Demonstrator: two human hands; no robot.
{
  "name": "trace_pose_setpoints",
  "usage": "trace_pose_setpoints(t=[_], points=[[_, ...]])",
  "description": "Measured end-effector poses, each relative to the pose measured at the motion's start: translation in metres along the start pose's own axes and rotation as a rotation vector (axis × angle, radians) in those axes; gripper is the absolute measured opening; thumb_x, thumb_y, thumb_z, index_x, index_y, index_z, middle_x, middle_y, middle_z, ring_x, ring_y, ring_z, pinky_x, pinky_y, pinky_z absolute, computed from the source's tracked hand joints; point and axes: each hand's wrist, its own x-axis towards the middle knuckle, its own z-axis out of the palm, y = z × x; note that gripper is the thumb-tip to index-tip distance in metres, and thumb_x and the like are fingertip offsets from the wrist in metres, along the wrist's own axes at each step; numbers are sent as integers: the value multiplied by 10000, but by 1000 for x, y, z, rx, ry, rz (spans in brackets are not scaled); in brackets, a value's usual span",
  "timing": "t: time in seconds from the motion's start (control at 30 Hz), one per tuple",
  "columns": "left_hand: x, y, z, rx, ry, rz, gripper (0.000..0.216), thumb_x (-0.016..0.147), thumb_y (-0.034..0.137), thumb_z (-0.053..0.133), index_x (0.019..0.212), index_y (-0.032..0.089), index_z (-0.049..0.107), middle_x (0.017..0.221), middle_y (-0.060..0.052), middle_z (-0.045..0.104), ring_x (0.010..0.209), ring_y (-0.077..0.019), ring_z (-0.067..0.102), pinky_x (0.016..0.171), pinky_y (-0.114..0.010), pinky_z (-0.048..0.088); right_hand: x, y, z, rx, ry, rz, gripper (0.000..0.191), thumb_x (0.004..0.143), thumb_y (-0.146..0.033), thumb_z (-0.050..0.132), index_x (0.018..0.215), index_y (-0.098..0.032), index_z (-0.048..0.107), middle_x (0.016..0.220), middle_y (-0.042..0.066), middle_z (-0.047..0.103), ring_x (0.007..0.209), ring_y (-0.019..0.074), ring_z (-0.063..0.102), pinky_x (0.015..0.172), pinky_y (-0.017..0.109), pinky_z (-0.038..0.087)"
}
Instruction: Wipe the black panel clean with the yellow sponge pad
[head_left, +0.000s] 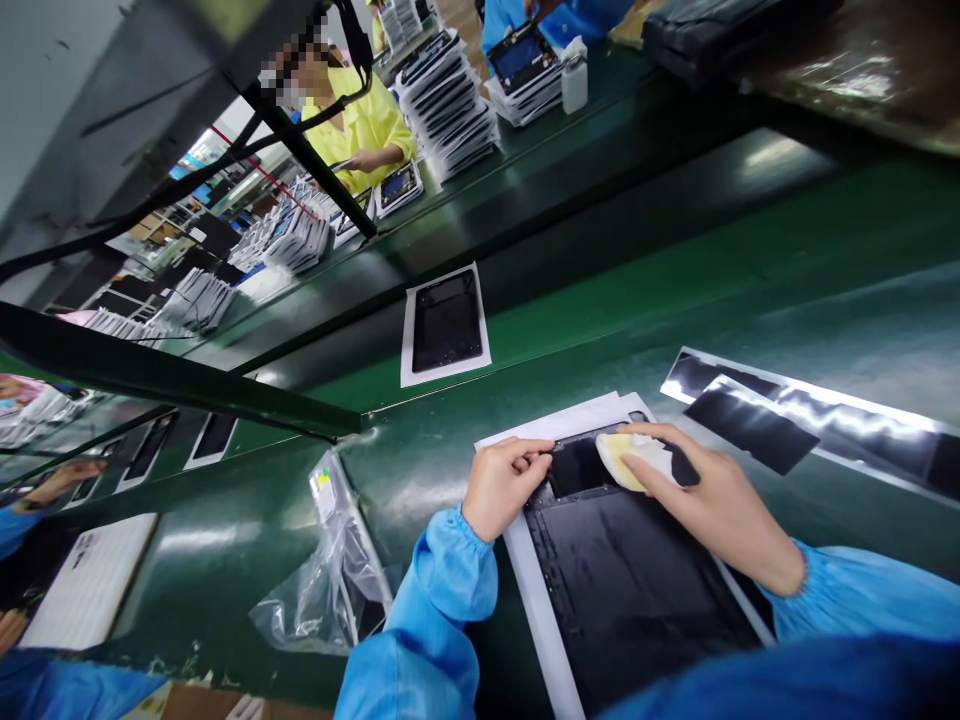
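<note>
a dark tablet panel (637, 590) is lying on a white sheet (546, 620) toward the near edge of the counter (435, 470). the right hand (724, 505) is grasping a yellow-and-white pad (618, 464) over the panel's upper band; the left hand (504, 487) is bunching its fingertips at the panel's far left corner, whether gripping anything i cannot tell. black film sheets (750, 425) are lying rightward, a plastic bag (307, 600) leftward; beyond the counter's far edge, a second tablet panel (448, 322) is resting.

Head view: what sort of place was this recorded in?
Probably an electronics workshop: a dark tablet-like panel lies on the near green worktop, a tall stack of flat pieces stands opposite, and a person in yellow is beside it.
</note>
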Motion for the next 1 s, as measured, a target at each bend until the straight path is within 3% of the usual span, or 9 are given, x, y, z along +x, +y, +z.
trace_pose_setpoints(t=[0.2, 0.53, 1.0], points=[[0, -1, -1, 26, -2, 8, 165, 727, 231, 580, 857, 228, 681, 643, 46, 615, 483, -45, 496, 516, -152, 440, 0, 1, 0, -31, -7, -28, 288, 562, -381, 486, 835, -313, 547, 472, -91, 585, 202, 38, 256, 304, 226, 303], [0, -1, -1, 42, -28, -8, 168, 732, 237, 581, 867, 221, 680, 650, 40, 616, 492, -53, 500, 533, -164, 447, 1, 3, 2, -66, -14, -53, 291, 569, -382, 477, 843, -310, 544, 286, -132, 392, 188, 64, 261, 317, 230, 297], [1, -1, -1, 33, -12, 16, 161, 729, 226, 581, 856, 224, 681, 639, 42, 614, 483, -51, 499, 519, -158, 442, 1, -1, 1, -74, -8, -64, 295, 578, -391, 456, 839, -293, 552, 251, -150, 259, 184, 64, 223, 324, 235, 279]])
